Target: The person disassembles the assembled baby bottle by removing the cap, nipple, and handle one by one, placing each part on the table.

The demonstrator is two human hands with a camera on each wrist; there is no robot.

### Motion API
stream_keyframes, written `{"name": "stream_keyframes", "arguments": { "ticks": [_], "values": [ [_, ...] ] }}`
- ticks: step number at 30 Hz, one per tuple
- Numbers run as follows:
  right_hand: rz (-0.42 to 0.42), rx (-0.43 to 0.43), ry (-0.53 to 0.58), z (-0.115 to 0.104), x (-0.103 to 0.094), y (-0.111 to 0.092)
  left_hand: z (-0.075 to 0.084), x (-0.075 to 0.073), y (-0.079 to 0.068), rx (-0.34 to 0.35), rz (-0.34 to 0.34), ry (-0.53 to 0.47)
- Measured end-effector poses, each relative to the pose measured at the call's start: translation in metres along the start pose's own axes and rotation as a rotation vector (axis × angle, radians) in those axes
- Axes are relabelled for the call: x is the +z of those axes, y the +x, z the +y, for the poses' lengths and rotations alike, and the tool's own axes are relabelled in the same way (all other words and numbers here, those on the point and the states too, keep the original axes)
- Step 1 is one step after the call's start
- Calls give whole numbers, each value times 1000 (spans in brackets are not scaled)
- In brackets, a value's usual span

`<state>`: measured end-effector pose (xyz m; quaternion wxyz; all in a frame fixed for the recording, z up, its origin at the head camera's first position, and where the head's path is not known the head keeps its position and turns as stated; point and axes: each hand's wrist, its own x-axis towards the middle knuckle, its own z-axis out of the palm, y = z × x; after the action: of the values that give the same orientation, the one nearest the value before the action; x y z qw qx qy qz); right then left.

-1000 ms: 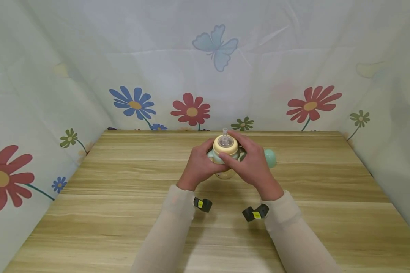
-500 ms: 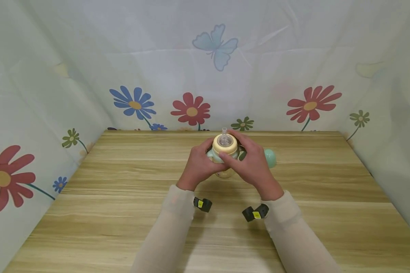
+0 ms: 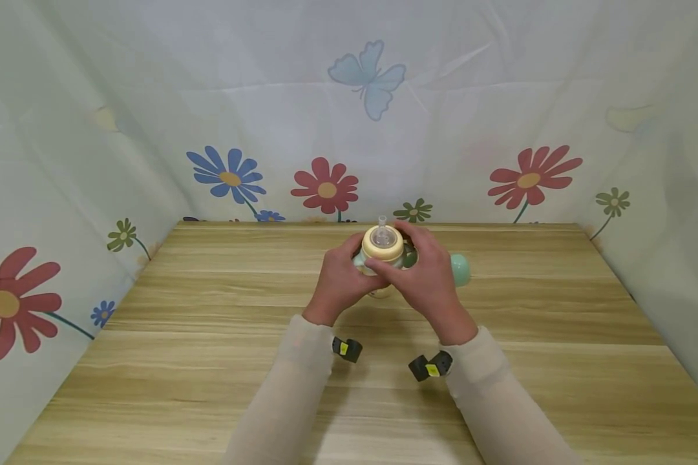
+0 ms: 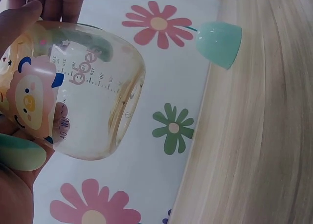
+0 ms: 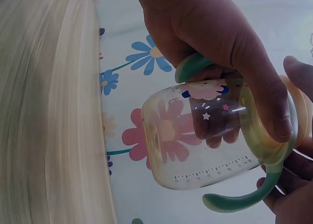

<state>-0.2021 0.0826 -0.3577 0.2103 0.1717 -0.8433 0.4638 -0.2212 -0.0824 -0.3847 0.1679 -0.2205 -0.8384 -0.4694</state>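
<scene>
So we've got a see-through plastic baby bottle (image 4: 95,101) with a printed sheep-like face and curved green handles (image 5: 244,200), held roughly upright in the air over a pale wood-grain table (image 3: 209,381). The left hand (image 3: 340,278) is wrapped round the upper body by one handle, thumb up on the shoulder. The right hand (image 3: 427,274) grips up top, thumb and fingers round the cream plastic ring collar (image 3: 393,252), though we can't really make out where every fingertip lands. A clear upright spout (image 3: 382,226) pokes out of the collar. Just right of the right hand, a mint-green domed plastic cap (image 3: 460,269) sits on the table, and behind everything hangs a white flower-print sheet (image 3: 209,84).
</scene>
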Motion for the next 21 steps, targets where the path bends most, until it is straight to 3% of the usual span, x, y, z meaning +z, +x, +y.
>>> {"name": "stream_keyframes", "arguments": {
  "ticks": [7, 21],
  "values": [
    [8, -9, -9, -1, 1, 0, 0, 0, 0, -5, -3, 18],
    [-49, 25, 90, 0, -3, 3, -1, -1, 2, -28, -27, -19]
  ]
}}
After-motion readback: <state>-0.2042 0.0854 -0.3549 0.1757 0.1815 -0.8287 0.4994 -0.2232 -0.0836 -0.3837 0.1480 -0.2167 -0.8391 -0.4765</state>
